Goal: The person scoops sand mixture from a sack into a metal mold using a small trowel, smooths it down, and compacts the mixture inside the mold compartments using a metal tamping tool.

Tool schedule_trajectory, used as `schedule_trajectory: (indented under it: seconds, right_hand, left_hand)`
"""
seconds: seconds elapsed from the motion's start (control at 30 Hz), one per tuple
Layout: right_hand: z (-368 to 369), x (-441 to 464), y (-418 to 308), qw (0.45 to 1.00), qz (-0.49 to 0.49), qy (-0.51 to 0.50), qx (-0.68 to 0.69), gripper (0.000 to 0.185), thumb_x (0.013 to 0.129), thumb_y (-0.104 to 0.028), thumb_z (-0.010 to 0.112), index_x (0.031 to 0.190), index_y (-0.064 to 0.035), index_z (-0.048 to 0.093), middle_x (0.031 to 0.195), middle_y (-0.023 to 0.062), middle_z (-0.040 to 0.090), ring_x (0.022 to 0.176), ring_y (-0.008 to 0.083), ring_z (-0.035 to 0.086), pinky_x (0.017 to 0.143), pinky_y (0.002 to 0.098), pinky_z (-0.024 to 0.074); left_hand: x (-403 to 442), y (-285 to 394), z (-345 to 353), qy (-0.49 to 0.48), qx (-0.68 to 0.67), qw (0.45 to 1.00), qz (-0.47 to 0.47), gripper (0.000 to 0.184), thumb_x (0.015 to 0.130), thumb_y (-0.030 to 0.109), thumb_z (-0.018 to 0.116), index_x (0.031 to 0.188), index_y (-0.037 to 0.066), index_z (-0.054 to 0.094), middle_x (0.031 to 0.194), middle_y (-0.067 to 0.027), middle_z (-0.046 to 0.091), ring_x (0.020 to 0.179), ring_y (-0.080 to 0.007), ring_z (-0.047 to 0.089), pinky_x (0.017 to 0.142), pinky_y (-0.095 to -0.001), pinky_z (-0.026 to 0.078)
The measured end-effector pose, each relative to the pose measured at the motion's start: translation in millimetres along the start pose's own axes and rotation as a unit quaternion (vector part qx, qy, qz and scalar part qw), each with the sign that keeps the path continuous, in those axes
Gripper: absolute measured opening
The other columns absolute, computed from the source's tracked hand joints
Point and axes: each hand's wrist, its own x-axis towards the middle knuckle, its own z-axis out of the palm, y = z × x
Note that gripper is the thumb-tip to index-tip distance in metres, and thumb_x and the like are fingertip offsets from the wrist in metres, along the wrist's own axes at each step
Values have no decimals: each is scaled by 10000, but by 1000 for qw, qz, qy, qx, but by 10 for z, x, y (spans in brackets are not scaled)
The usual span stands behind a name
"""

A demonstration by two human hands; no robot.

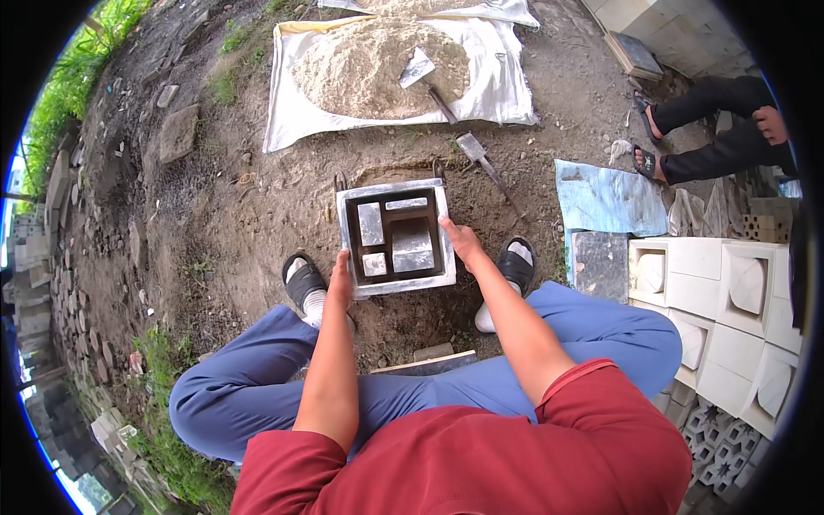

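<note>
Between my feet sits a square metal block mold [350,230], its top facing me, with several raised rectangular blocks and dark gaps inside the frame. My left hand [342,279] grips its left wall near the lower corner, the fingers mostly hidden along the outer side. On the opposite wall my right hand [463,242] is closed on the edge, thumb near the rim. Two dark handles stick out at the mold's far side. Just beyond it to the right, a flat-bladed trowel [471,148] lies on the dirt, its handle pointing toward my right foot.
A pile of pale sandy mix [356,69] lies on a white sheet [296,129], with another trowel [418,69] on it. Stacked pale blocks [693,257] and a blue sheet [601,196] are at right. Another person's legs [699,163] show at upper right.
</note>
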Motion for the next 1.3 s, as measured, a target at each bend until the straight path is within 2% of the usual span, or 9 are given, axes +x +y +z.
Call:
schedule_trajectory:
  seconds: [0.13,0.27,0.3,0.4,0.57,0.67,0.83,1.1,1.3]
  right_hand:
    - [80,-122,-23,999,-15,28,3,955,785,-792,683,1060,122,727,1018,188,736,976,263,694,884,371,508]
    - [132,-182,-111,997,-7,82,-12,896,747,-802,701,901,79,747,872,183,737,861,291,714,807,400,519]
    - [141,-194,-144,993,-14,114,-35,855,728,-809,699,793,43,740,774,165,713,789,291,703,762,408,514]
    - [110,-201,-241,990,-2,121,-69,835,723,-811,691,735,23,728,720,148,694,742,295,690,731,412,504]
    - [88,-158,-302,991,-18,124,-52,779,733,-752,731,642,19,672,627,97,636,649,240,630,662,392,475]
    - [72,160,-208,992,-33,117,-12,781,734,-746,735,637,25,657,639,87,630,653,216,614,661,392,471]
    - [11,326,-406,995,-18,98,16,786,729,-739,753,706,44,681,709,91,646,694,191,598,687,391,478]
    - [5,291,-326,998,-17,58,22,879,739,-770,729,922,90,744,874,153,711,823,224,665,772,377,505]
    - [42,194,-208,998,-6,58,11,922,736,-781,721,1006,101,737,951,176,726,899,250,686,828,390,510]
  left_hand:
    - [-74,79,87,3,-33,999,-5,767,961,650,555,1433,46,589,1361,-108,650,1196,-249,626,1050,-376,458]
    - [-110,166,167,47,-40,998,6,783,930,644,608,1393,12,614,1312,-104,675,1128,-236,657,995,-365,495]
    - [-83,174,157,48,-39,998,6,763,926,631,620,1365,7,632,1278,-109,688,1099,-236,668,970,-364,507]
    - [-67,192,188,51,-64,997,9,698,920,595,646,1279,-3,679,1183,-113,719,1013,-235,691,896,-364,536]
    - [28,166,152,29,-77,996,15,667,921,597,644,1260,23,683,1151,-101,718,980,-238,687,879,-381,540]
    - [-46,383,352,30,-69,997,-11,674,915,614,645,1275,45,674,1141,-99,715,971,-242,686,879,-387,540]
    - [208,535,445,36,-48,998,7,734,903,648,643,1316,41,657,1168,-103,713,993,-246,681,902,-403,531]
    - [200,449,382,1,-67,998,11,689,963,623,585,1345,52,646,1238,-83,712,1068,-232,670,968,-368,500]
    - [260,262,191,-30,-63,997,22,673,978,600,572,1383,63,612,1287,-82,691,1129,-230,651,998,-361,486]
